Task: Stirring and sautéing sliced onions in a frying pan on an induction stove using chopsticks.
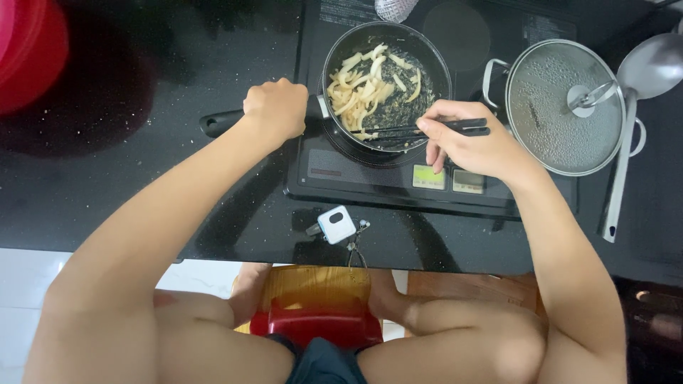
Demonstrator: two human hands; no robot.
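1. Left hand (274,107) is clenched around the pan handle (217,122), which sticks out to the left of the pan (388,82). So the handle's long axis runs roughly left-right across the bench (107,185), and the fist sits right where the handle meets the pan.
2. Right hand (466,146) is gripping a pair of dark chopsticks (427,130). They lie nearly level, pointing left from the hand, with the tips over the near edge of the pan and touching the food.
3. The pale strips (363,89) are piled mostly in the left half of the pan, up and to the left of the chopstick tips. The right side shows darker bits on the bottom.
4. The right hand is the nearer one to the food; the left hand is just beside the pan wall, outside it.
5. Pan sits on a black cooktop (370,174). A lidded pot (565,107) is just to the right of the right hand, with a ladle (629,128) lying beside it.
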